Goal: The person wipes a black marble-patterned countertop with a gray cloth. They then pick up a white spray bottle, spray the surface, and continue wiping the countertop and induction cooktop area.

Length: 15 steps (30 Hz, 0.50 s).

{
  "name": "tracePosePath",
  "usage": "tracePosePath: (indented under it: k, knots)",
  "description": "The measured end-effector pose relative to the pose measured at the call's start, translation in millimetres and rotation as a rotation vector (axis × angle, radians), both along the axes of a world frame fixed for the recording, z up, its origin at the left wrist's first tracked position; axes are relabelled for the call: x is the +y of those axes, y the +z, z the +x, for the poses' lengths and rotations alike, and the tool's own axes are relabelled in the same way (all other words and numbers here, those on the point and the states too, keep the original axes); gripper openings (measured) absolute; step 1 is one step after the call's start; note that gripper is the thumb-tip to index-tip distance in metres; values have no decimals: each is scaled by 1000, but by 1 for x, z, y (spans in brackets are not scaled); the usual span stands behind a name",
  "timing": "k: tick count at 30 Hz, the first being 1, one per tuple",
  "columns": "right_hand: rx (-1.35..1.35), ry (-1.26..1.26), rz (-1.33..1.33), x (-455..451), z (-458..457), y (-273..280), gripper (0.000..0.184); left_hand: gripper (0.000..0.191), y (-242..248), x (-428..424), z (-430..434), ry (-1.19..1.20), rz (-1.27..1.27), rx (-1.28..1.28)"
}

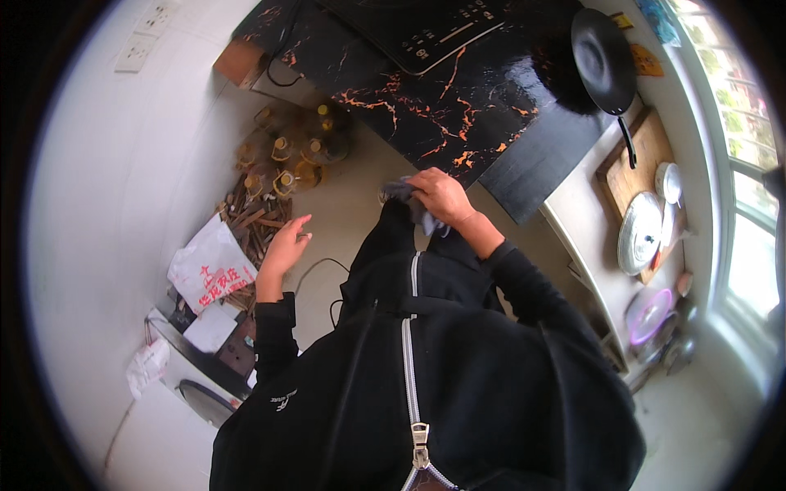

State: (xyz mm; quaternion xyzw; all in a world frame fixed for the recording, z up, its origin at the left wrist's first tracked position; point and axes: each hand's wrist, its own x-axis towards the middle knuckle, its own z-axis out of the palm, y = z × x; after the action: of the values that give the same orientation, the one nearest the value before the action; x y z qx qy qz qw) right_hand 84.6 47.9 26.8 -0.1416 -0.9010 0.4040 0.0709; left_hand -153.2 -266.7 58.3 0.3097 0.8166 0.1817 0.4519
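A crumpled grey cloth (425,215) hangs from my right hand (443,195), whose fingers are closed on it beside the near edge of a black marble-patterned countertop (430,116). My left hand (286,248) is held in the air on the left, fingers apart, with nothing in it. Beyond the hands, an induction cooktop (424,37) lies on the countertop at the top of the view. A black wok (605,61) with a black handle is at the counter's far right, near the window wall.
Several plastic oil bottles (282,149) stand on the floor left of the counter, near chopped firewood (261,215) and a white plastic bag (212,264). On the right ledge are a wooden cutting board (642,147), a metal lid (638,233) and a pink-rimmed bowl (651,316). A cable crosses the floor.
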Motion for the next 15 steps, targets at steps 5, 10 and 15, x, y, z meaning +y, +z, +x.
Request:
tracePosePath:
  k: [5,10,15]
  knots:
    - [-68,-132,106,7,10,60,30,47,-5,39,-32,-80,68,-40]
    - [-120,-317,-20,25,32,80,29,47,-6,68,-49,-203,64,-27]
    - [28,-490,-159,55,72,82,21,47,-8,82,-51,-215,78,-35]
